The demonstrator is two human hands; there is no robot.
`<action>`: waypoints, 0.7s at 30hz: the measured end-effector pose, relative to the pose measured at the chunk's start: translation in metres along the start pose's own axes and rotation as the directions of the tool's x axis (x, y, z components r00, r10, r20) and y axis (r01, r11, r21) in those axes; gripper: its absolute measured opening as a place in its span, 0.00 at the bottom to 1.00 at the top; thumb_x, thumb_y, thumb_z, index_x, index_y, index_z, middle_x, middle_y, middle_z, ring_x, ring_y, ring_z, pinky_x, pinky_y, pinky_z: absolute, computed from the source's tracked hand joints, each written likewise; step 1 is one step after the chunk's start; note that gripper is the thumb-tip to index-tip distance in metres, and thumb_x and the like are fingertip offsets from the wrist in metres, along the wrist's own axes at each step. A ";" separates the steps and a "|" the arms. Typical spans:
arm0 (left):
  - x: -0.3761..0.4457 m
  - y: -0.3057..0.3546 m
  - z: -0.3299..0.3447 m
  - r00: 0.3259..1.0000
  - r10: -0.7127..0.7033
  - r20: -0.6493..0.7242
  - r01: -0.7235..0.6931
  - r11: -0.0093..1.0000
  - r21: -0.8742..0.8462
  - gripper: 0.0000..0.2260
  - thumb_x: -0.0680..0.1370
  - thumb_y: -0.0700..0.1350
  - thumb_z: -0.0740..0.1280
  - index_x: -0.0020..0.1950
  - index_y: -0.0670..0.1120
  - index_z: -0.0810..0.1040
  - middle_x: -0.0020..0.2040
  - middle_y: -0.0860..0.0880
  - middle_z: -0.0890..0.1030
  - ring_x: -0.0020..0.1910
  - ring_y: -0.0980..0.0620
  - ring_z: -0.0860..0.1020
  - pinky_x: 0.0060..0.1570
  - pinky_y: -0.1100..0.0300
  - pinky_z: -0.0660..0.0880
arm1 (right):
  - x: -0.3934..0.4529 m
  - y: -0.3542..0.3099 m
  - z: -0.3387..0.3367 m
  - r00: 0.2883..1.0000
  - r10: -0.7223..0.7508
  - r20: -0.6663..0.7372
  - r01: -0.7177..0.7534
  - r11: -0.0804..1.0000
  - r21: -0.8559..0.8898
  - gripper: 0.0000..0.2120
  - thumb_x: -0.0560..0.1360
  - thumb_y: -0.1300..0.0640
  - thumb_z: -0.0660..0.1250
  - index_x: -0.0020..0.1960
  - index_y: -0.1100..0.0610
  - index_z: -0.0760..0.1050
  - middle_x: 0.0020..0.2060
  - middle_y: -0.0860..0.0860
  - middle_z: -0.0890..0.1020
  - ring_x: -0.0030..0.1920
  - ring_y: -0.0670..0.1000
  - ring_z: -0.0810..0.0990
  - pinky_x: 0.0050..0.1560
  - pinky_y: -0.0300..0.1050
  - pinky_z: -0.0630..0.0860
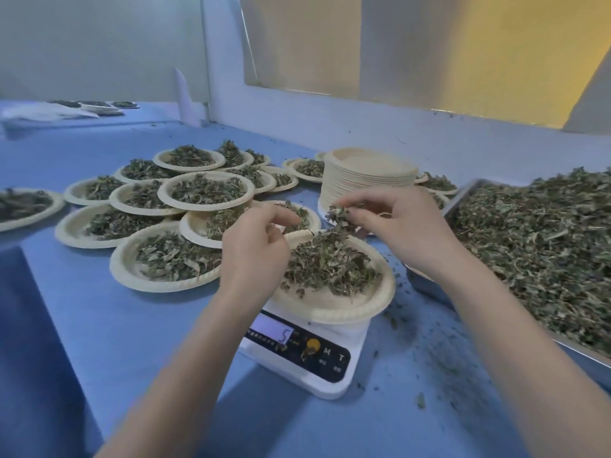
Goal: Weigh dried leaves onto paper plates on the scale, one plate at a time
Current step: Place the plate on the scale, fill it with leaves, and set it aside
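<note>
A white digital scale [307,355] stands on the blue table, its display lit. On it rests a paper plate [340,309] holding a heap of dried leaves [327,262]. My right hand [396,226] hovers above the plate's far edge and pinches a small clump of leaves [340,214]. My left hand [254,252] is over the plate's left rim, fingers loosely curled; whether it holds any leaves I cannot tell. A metal tray [463,200] heaped with loose dried leaves [542,242] lies to the right.
A tall stack of empty paper plates [367,180] stands behind the scale. Several filled plates [205,191] overlap across the table's left and back. Leaf crumbs [439,365] litter the table right of the scale. A wall rises behind.
</note>
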State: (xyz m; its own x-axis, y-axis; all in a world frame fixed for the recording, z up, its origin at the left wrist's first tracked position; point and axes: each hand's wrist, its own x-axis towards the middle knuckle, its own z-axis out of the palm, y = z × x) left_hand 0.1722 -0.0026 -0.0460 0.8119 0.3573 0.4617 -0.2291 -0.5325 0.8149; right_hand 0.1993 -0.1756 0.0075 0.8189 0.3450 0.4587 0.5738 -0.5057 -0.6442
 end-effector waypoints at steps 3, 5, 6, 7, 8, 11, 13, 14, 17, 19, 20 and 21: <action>-0.005 -0.007 -0.002 0.992 0.045 -0.117 -0.046 0.999 -0.007 0.18 0.74 0.31 0.59 0.45 0.54 0.78 0.44 0.62 0.78 0.47 0.58 0.76 0.47 0.63 0.71 | -0.001 0.002 0.000 0.999 -0.018 -0.038 0.018 1.000 0.003 0.10 0.75 0.60 0.68 0.47 0.44 0.81 0.39 0.45 0.84 0.34 0.41 0.81 0.40 0.31 0.75; -0.007 -0.015 -0.005 0.987 0.002 -0.162 -0.010 0.999 -0.049 0.18 0.73 0.31 0.59 0.45 0.53 0.79 0.43 0.61 0.79 0.43 0.63 0.76 0.43 0.66 0.70 | -0.001 0.004 0.000 0.998 -0.017 -0.068 0.019 0.999 0.039 0.12 0.75 0.61 0.68 0.44 0.42 0.80 0.38 0.42 0.83 0.32 0.38 0.80 0.37 0.27 0.73; -0.007 -0.019 -0.006 0.985 -0.035 -0.166 0.023 0.997 -0.074 0.17 0.73 0.32 0.60 0.45 0.53 0.79 0.42 0.60 0.79 0.41 0.64 0.75 0.41 0.67 0.70 | -0.001 0.005 0.000 0.997 -0.012 -0.083 0.017 0.998 0.061 0.13 0.75 0.62 0.68 0.44 0.42 0.79 0.37 0.42 0.83 0.32 0.37 0.80 0.37 0.26 0.73; -0.008 -0.022 -0.007 0.984 -0.067 -0.165 0.053 0.994 -0.092 0.15 0.74 0.34 0.60 0.45 0.54 0.79 0.41 0.59 0.79 0.40 0.64 0.75 0.40 0.66 0.70 | -0.001 0.005 0.001 0.995 -0.009 -0.096 0.017 0.997 0.075 0.13 0.75 0.62 0.68 0.44 0.43 0.79 0.37 0.41 0.82 0.33 0.36 0.81 0.38 0.26 0.73; -0.008 -0.024 -0.007 0.983 -0.090 -0.161 0.074 0.992 -0.099 0.14 0.75 0.36 0.61 0.45 0.54 0.79 0.40 0.58 0.79 0.38 0.63 0.75 0.40 0.63 0.70 | -0.001 0.006 0.003 0.994 -0.009 -0.106 0.017 0.997 0.079 0.13 0.75 0.63 0.69 0.44 0.43 0.79 0.37 0.41 0.83 0.34 0.37 0.81 0.39 0.26 0.74; -0.009 -0.026 -0.006 0.982 -0.103 -0.157 0.087 0.991 -0.104 0.10 0.77 0.41 0.62 0.45 0.55 0.79 0.38 0.56 0.78 0.37 0.60 0.73 0.41 0.59 0.69 | -0.001 0.008 0.009 0.994 -0.006 -0.110 0.015 0.997 0.079 0.13 0.74 0.62 0.70 0.44 0.42 0.80 0.37 0.36 0.82 0.37 0.39 0.82 0.43 0.31 0.76; -0.010 -0.026 -0.007 0.984 -0.101 -0.148 0.084 0.990 -0.114 0.10 0.77 0.42 0.62 0.46 0.55 0.79 0.38 0.55 0.77 0.36 0.58 0.73 0.40 0.59 0.69 | -0.002 0.009 0.013 0.996 -0.003 -0.087 0.008 0.998 0.055 0.12 0.74 0.59 0.71 0.44 0.41 0.81 0.36 0.35 0.82 0.36 0.41 0.82 0.39 0.33 0.76; -0.010 -0.027 -0.008 0.985 -0.100 -0.138 0.085 0.990 -0.110 0.10 0.76 0.42 0.62 0.46 0.55 0.80 0.38 0.54 0.77 0.35 0.58 0.72 0.40 0.59 0.69 | -0.002 0.009 0.014 0.997 -0.008 -0.074 0.011 0.999 0.040 0.11 0.73 0.59 0.71 0.45 0.42 0.81 0.36 0.34 0.82 0.35 0.39 0.82 0.38 0.30 0.74; -0.011 -0.030 -0.009 0.989 -0.097 -0.113 0.087 0.992 -0.093 0.09 0.76 0.41 0.64 0.46 0.55 0.80 0.39 0.51 0.78 0.36 0.56 0.72 0.41 0.58 0.70 | -0.003 0.007 0.017 0.999 -0.013 -0.041 0.014 1.000 0.018 0.11 0.73 0.59 0.71 0.45 0.41 0.81 0.36 0.33 0.82 0.37 0.34 0.81 0.40 0.23 0.71; -0.012 -0.031 -0.010 0.990 -0.095 -0.105 0.086 0.992 -0.090 0.09 0.75 0.41 0.64 0.46 0.54 0.80 0.39 0.51 0.78 0.36 0.56 0.72 0.41 0.59 0.71 | -0.003 0.006 0.018 0.999 -0.015 -0.032 0.015 1.000 -0.002 0.12 0.73 0.58 0.71 0.44 0.38 0.80 0.36 0.34 0.82 0.39 0.36 0.81 0.42 0.23 0.72; -0.012 -0.032 -0.010 0.991 -0.092 -0.100 0.084 0.993 -0.088 0.09 0.75 0.41 0.64 0.46 0.54 0.81 0.39 0.51 0.78 0.35 0.57 0.71 0.41 0.60 0.70 | -0.003 0.006 0.018 0.999 -0.018 -0.029 0.017 1.000 -0.008 0.13 0.73 0.57 0.71 0.43 0.38 0.79 0.37 0.35 0.82 0.39 0.36 0.81 0.42 0.23 0.72; -0.012 -0.032 -0.010 0.992 -0.089 -0.095 0.081 0.993 -0.087 0.09 0.74 0.41 0.64 0.46 0.54 0.81 0.39 0.51 0.77 0.35 0.57 0.71 0.40 0.61 0.70 | -0.003 0.006 0.018 0.999 -0.021 -0.025 0.020 1.000 -0.006 0.13 0.73 0.58 0.71 0.43 0.38 0.79 0.37 0.35 0.82 0.39 0.35 0.81 0.42 0.23 0.71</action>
State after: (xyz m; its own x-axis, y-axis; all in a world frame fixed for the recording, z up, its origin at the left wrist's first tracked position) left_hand 0.1644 0.0176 -0.0745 0.7746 0.4743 0.4183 -0.2083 -0.4332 0.8769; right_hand 0.2004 -0.1656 -0.0082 0.8064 0.3357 0.4868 0.5904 -0.5034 -0.6309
